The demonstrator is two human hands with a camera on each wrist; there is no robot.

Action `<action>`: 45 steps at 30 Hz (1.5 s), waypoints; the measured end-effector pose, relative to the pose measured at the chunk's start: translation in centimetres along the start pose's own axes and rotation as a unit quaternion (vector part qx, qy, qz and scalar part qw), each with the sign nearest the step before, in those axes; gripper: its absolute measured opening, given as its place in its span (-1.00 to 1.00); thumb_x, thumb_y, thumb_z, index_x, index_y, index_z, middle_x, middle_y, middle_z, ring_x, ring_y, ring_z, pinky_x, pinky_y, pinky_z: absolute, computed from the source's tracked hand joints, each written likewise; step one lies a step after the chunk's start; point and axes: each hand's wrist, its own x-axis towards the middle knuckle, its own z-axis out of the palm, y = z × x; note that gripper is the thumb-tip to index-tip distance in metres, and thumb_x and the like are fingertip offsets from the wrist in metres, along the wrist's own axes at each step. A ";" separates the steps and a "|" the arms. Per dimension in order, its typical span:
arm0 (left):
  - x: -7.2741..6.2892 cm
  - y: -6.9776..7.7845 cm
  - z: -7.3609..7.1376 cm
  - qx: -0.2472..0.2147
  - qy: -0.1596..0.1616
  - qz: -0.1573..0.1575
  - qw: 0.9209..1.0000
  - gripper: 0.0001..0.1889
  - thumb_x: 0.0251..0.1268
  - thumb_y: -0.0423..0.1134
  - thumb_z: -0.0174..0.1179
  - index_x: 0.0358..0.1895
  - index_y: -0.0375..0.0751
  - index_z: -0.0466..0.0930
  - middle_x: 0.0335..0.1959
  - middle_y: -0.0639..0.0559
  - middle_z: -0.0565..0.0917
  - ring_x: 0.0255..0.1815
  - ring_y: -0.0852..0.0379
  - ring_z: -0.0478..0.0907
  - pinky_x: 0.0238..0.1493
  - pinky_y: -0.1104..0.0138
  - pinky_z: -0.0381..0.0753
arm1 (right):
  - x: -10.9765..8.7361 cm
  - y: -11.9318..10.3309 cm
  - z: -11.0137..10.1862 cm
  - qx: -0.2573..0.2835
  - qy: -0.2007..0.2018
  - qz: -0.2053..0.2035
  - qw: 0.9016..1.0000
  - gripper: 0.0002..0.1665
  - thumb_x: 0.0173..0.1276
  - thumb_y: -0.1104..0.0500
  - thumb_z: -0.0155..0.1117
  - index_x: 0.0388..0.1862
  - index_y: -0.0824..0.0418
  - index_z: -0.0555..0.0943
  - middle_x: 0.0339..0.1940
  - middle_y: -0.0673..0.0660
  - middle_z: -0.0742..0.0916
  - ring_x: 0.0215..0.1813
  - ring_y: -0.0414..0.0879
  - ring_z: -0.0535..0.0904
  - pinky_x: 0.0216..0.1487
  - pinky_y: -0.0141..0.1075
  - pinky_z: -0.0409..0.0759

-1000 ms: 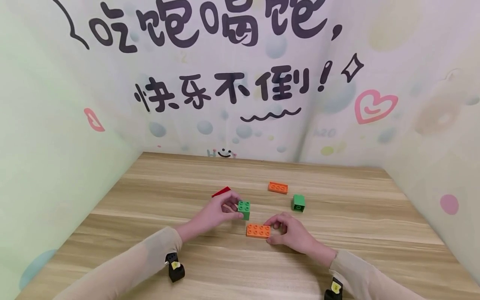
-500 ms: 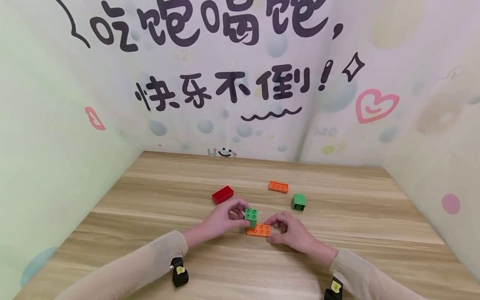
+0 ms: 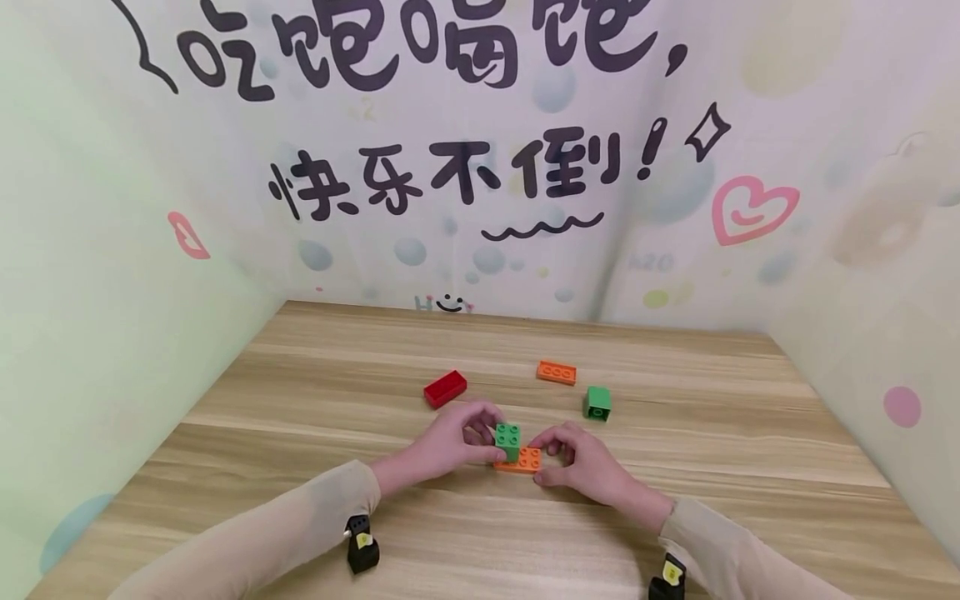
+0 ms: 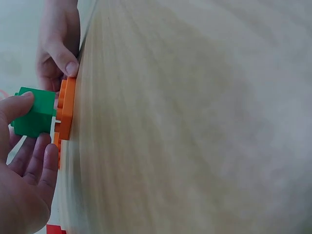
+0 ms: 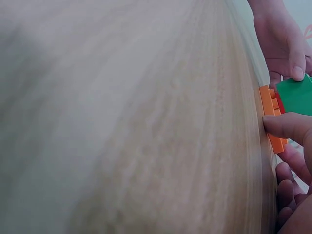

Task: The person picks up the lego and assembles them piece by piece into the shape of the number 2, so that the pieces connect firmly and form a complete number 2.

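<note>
1. Left hand [image 3: 453, 437]: gripping. Thumb and fingers pinch the green block [image 3: 507, 442] by opposite sides. Studded top and underside are left uncovered, presumably so that no finger sits between the block and what lies beneath it.

2. Right hand [image 3: 581, 467]: gripping. Thumb and a finger pinch the right-hand end of the orange plate [image 3: 530, 459], which lies studs up on the table [image 3: 450, 533]. A hold at the end probably steadies the plate while keeping its left half accessible.

3. Position of the held pieces: the green block is over the left part of the orange plate, studs up. Both wrist views show a narrow gap between block body and plate, so it does not appear fully seated (whether it touches the studs, I cannot tell).

4. Loose pieces, farther back on the table: the red block [image 3: 446, 389] lies behind the left hand; the second orange plate [image 3: 557, 372] is turned hollow side up; the second green block [image 3: 597, 403] lies on its side, hollow facing the person. Neither hand touches them; their spacing leaves working room around the held pair.
</note>
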 end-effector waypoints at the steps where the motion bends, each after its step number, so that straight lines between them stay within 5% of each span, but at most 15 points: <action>1: 0.0 0.0 0.0 0.003 -0.002 -0.001 1.000 -0.63 0.10 -0.26 0.46 -0.02 -0.15 0.58 -0.14 -0.08 0.68 -0.17 0.07 0.63 -0.19 0.42 0.63 | 0.0 0.0 0.0 0.000 0.000 0.000 1.000 -0.58 0.06 0.09 0.57 -0.07 0.08 0.68 -0.25 0.08 0.57 -0.27 -0.13 0.36 -0.27 -0.41 0.32; 14: -0.4 0.0 0.0 -0.004 -0.022 -0.029 0.999 -0.68 0.27 -0.14 0.35 0.06 -0.01 0.58 -0.07 0.06 0.68 -0.12 0.19 0.60 -0.11 0.43 0.62 | 0.0 0.0 0.0 0.005 0.003 -0.003 1.000 -0.58 0.07 0.10 0.57 -0.07 0.09 0.68 -0.24 0.08 0.58 -0.25 -0.13 0.37 -0.26 -0.42 0.33; 26: -0.3 -0.1 -0.9 -0.004 -0.071 -0.019 0.997 -0.64 0.40 -0.19 0.21 0.23 0.06 0.55 0.08 0.04 0.67 0.00 0.16 0.57 0.06 0.34 0.57 | 0.0 0.1 0.1 0.007 0.008 -0.007 1.000 -0.63 0.05 0.10 0.57 -0.14 0.08 0.69 -0.25 0.08 0.59 -0.25 -0.14 0.38 -0.25 -0.44 0.34; 37: -0.2 -0.1 -0.9 -0.015 -0.076 -0.001 0.997 -0.65 0.39 -0.22 0.22 0.21 -0.05 0.58 0.11 -0.05 0.68 -0.01 0.15 0.59 0.07 0.33 0.57 | 0.0 0.0 0.2 0.007 0.010 -0.007 1.000 -0.65 0.05 0.12 0.57 -0.17 0.08 0.69 -0.25 0.08 0.60 -0.25 -0.14 0.39 -0.26 -0.44 0.34; 45: -0.2 -0.1 -0.8 -0.029 -0.070 -0.017 0.997 -0.65 0.37 -0.25 0.24 0.20 -0.11 0.59 0.10 -0.10 0.67 -0.03 0.10 0.59 0.03 0.36 0.58 | 0.0 -0.1 0.1 0.006 0.009 0.000 1.000 -0.65 0.05 0.11 0.57 -0.17 0.08 0.68 -0.25 0.09 0.60 -0.24 -0.13 0.38 -0.25 -0.43 0.34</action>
